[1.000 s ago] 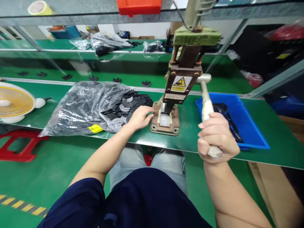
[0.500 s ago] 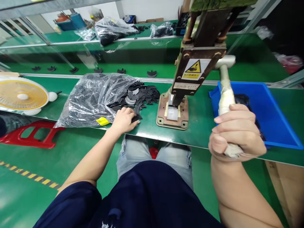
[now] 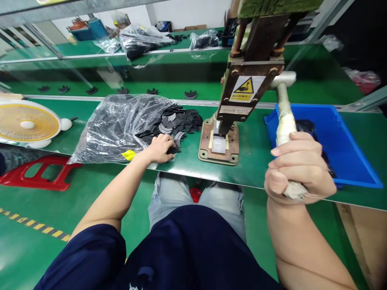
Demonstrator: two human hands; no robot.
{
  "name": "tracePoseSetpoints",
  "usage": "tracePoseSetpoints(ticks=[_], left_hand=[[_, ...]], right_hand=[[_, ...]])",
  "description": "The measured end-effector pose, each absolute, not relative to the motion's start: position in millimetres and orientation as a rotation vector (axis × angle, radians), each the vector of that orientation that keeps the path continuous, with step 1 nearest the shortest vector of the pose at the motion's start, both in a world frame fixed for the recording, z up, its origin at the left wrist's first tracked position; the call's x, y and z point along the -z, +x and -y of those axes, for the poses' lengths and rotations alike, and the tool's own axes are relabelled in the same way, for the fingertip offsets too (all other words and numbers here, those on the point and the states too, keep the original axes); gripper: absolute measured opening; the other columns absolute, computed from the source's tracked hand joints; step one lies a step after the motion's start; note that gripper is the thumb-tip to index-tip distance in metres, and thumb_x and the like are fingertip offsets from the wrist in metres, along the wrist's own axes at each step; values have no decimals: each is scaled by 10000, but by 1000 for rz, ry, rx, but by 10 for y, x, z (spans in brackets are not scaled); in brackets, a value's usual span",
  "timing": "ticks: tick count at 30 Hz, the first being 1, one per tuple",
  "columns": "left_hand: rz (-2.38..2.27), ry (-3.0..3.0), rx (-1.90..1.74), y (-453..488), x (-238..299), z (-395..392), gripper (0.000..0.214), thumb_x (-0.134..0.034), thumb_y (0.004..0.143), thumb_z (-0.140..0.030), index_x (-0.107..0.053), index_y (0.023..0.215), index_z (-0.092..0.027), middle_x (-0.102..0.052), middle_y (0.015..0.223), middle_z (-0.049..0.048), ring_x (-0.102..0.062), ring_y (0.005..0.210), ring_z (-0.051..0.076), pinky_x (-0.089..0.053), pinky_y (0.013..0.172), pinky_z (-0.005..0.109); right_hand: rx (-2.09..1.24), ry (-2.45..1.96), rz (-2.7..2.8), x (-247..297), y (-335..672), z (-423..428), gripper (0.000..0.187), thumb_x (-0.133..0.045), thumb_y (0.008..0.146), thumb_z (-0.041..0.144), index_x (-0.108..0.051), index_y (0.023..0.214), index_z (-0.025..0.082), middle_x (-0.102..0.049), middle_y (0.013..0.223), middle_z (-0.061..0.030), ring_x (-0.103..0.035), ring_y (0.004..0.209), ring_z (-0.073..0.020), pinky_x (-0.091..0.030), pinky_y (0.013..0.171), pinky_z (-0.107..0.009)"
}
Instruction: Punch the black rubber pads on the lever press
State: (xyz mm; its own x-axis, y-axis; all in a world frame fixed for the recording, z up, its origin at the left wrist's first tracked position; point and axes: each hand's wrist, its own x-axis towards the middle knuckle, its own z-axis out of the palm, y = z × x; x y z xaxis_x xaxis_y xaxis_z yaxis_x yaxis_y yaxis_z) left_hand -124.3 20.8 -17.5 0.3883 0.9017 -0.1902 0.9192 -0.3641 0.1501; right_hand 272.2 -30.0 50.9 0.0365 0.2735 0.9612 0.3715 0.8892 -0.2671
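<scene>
A hand press [image 3: 242, 88] with a yellow warning label stands on the green bench [image 3: 254, 165], its rusty base plate [image 3: 218, 145] below the ram. My right hand [image 3: 298, 167] is closed round the press's taped lever handle [image 3: 284, 123], low and to the right of the press. My left hand [image 3: 161, 148] lies on a pile of flat black curved parts [image 3: 178, 123] spilling from a clear plastic bag [image 3: 117, 125]. Its fingers are curled onto the nearest pieces at the pile's front edge.
A blue tray [image 3: 341, 149] with dark parts sits right of the press. A yellow-and-white fan [image 3: 28, 125] lies at the left. Single black parts [image 3: 190, 94] are spaced along the belt behind. More bags of parts rest on the far bench. A red stool [image 3: 39, 175] stands below.
My left hand drew back from the press base to the pile of black parts and now curls on them. My right hand stayed on the lever. The view tilted down.
</scene>
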Motion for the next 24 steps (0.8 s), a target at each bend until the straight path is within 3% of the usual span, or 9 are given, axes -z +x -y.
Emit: tracePoseSetpoints(ticks=[4,7,10,13,17,19,24], left_hand=[[-1473,2392,51,-1201,115,-311,322,-788,831,-382,-665,1081,-221,-654,1254,112,-561,1247,345,-450,1009,477],[-1340,2371,-45,-1133,34,-312,160,-702,921,-364,-644,965,-222,-696,1021,69,-634,1011,264,-463,886,376],[-1449,2262,-299,-1006,-26,-301,210,-685,972,-430,-637,980,-226,-693,887,24,-602,770,193,-431,721,318],[-1636,1998,-639,-775,-9,-351,309,-692,992,-521,-622,937,-225,-655,766,-10,-569,660,155,-413,627,280],[-1452,1359,-797,-333,82,-503,381,-605,1065,-538,-575,888,-202,-654,722,-12,-551,514,96,-419,487,216],[-1302,1103,-789,-117,105,-575,334,-628,1072,-472,-553,904,-193,-651,696,-14,-581,494,87,-468,482,191],[-1198,956,-793,231,68,-696,251,-725,1036,-272,-518,928,-180,-716,691,19,-741,625,125,-641,665,231]], right_hand=[[69,-517,1556,-514,2719,305,316,-742,891,356,-575,641,258,-647,664,85,-708,764,-150,-602,1005,-562],[66,-508,1545,-517,2716,312,322,-747,886,356,-571,637,252,-638,653,84,-708,762,-151,-603,1002,-560],[61,-505,1544,-514,2713,311,319,-747,884,330,-567,636,242,-639,651,75,-708,765,-148,-596,1013,-560],[71,-492,1549,-511,2711,308,314,-739,890,319,-561,645,235,-632,656,70,-703,769,-139,-590,1020,-546],[74,-494,1563,-514,2713,320,286,-734,890,329,-570,674,240,-634,678,74,-700,778,-134,-589,1024,-536],[68,-507,1567,-518,2715,330,269,-728,894,328,-577,688,245,-636,682,75,-701,785,-137,-589,1023,-535],[55,-485,1589,-522,2725,345,239,-730,888,288,-585,704,238,-634,687,60,-705,800,-149,-576,1044,-538]])
